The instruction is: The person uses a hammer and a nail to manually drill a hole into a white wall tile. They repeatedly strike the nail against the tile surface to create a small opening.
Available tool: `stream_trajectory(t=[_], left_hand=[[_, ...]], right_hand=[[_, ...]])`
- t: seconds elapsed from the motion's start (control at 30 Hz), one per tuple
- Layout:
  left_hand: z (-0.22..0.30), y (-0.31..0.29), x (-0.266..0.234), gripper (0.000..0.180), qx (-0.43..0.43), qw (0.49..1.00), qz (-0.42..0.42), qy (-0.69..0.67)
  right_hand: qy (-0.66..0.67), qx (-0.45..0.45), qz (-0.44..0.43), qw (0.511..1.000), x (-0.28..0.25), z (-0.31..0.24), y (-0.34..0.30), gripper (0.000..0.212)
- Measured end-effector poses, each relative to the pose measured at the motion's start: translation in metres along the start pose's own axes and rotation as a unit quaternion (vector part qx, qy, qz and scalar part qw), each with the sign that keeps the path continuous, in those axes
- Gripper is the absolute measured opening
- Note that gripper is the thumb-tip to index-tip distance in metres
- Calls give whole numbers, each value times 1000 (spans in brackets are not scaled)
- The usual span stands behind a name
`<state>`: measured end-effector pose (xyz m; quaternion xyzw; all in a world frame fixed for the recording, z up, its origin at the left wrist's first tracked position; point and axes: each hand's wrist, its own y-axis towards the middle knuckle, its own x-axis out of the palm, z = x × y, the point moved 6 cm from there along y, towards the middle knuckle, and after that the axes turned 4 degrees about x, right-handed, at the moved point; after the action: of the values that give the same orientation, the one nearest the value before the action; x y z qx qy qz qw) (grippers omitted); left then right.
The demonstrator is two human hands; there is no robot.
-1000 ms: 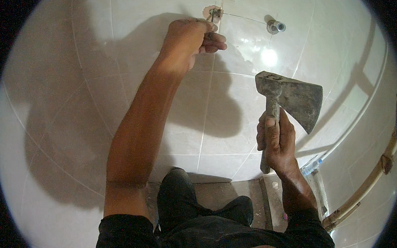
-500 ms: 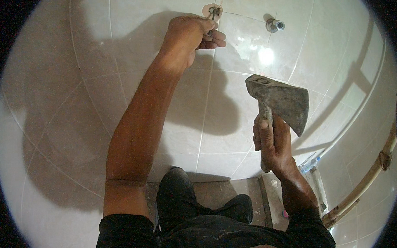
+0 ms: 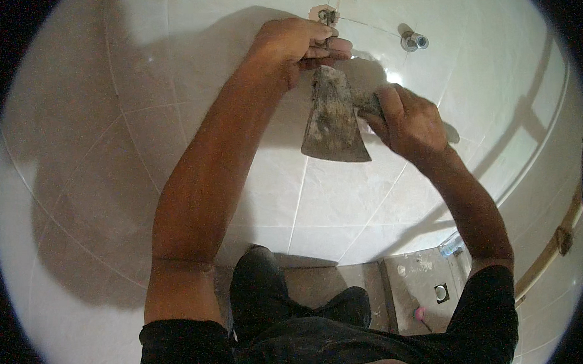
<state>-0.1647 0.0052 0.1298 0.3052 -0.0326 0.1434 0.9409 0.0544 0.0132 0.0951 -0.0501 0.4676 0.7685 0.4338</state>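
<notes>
High on the tiled wall, my left hand (image 3: 290, 41) is closed round a thin metal rod that looks like a chisel, mostly hidden by the fingers. Its upper end meets a rough broken hole (image 3: 316, 12) in the tile. Just below that hand is a hatchet (image 3: 334, 119), its cutting edge pointing down and its blunt back up, close beneath the fingers; I cannot tell whether it touches the rod. My right hand (image 3: 411, 123) grips the hatchet's short handle from the right.
A metal pipe fitting (image 3: 417, 41) sticks out of the wall to the right of the hole. A wooden pole (image 3: 557, 246) leans at the far right. Below lie a plastic bottle (image 3: 452, 246), a floor drain (image 3: 441, 293) and a small pink object (image 3: 418, 313).
My right hand has raised the hatchet up and left and turned it, bringing its blunt back under my left hand. The left hand stays at the hole, its grip kept.
</notes>
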Motion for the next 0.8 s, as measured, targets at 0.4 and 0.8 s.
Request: stream_trajectory(t=[0.4, 0.8], left_hand=[[2, 0, 5, 34, -10, 997, -26, -72], [6, 3, 6, 36, -7, 993, -18, -114]], right_hand=[[-50, 59, -45, 996, 5, 18, 27, 43], [104, 179, -79, 975, 7, 7, 15, 30]])
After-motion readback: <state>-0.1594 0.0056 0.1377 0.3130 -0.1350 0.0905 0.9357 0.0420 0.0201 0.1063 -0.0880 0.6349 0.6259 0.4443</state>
